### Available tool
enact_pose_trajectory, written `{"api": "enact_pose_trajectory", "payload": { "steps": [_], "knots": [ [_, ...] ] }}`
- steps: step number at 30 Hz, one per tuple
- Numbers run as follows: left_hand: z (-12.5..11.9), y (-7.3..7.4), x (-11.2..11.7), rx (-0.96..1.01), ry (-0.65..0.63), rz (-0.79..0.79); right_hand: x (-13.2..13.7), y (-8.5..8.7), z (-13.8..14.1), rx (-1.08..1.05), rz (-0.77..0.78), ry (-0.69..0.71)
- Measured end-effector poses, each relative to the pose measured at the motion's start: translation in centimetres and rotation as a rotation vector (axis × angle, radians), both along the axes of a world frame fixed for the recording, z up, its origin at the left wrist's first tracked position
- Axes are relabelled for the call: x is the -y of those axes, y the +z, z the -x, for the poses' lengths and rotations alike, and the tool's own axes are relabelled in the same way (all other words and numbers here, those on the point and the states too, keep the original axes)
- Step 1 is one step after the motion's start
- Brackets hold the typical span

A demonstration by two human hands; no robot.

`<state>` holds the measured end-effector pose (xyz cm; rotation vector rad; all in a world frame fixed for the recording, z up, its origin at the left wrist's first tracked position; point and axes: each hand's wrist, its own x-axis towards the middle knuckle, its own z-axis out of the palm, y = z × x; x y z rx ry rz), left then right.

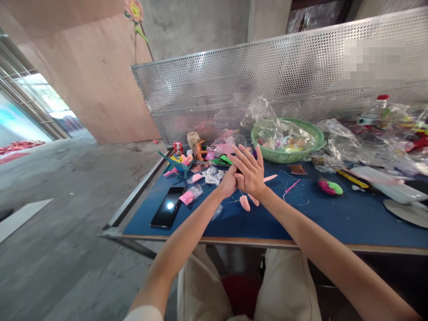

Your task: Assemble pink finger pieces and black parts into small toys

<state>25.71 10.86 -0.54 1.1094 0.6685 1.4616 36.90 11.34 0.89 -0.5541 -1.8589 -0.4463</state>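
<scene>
While both hands hang above it, the perforated screen [301, 67] closes off the twelve o'clock edge of the blue table [334, 218]. Loose plastic bags [351, 147] pile up at three o'clock, and a green basket [312, 133] stands at one o'clock of the hands. The right hand [250, 171] is spread wide, fingers apart, clamped on nothing. The left hand [229, 183] is pressed against its palm from behind. A phone [167, 206] lies at eight o'clock, near the table's edge. Small pink pieces [245, 203] lie on the table at six o'clock, just below the hands and untouched.

Risk, as judged: a lowered forearm could sweep the pink pieces off the near edge, since they are light and loose. An elbow could nudge the phone over the side.

Not verifiable: the left hand's fingers are hidden behind the right, so whether they pinch anything cannot be told. A dark spot between the hands is unreadable. The basket's contents blur under plastic.
</scene>
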Motion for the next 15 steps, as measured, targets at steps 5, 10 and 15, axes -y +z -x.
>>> {"api": "enact_pose_trajectory", "payload": {
  "steps": [5,10,15],
  "knots": [
    [0.4,0.9,0.2,-0.250,0.225,-0.254,-0.3,0.1,0.1,-0.012,0.100,-0.034],
    [1.1,2.5,0.2,-0.282,0.280,-0.203,-1.1,0.1,-0.8,-0.027,0.168,-0.056],
    [1.9,2.4,-0.4,-0.159,0.267,-0.153,-1.7,-0.4,-1.8,-0.006,0.194,-0.026]
  ]
}}
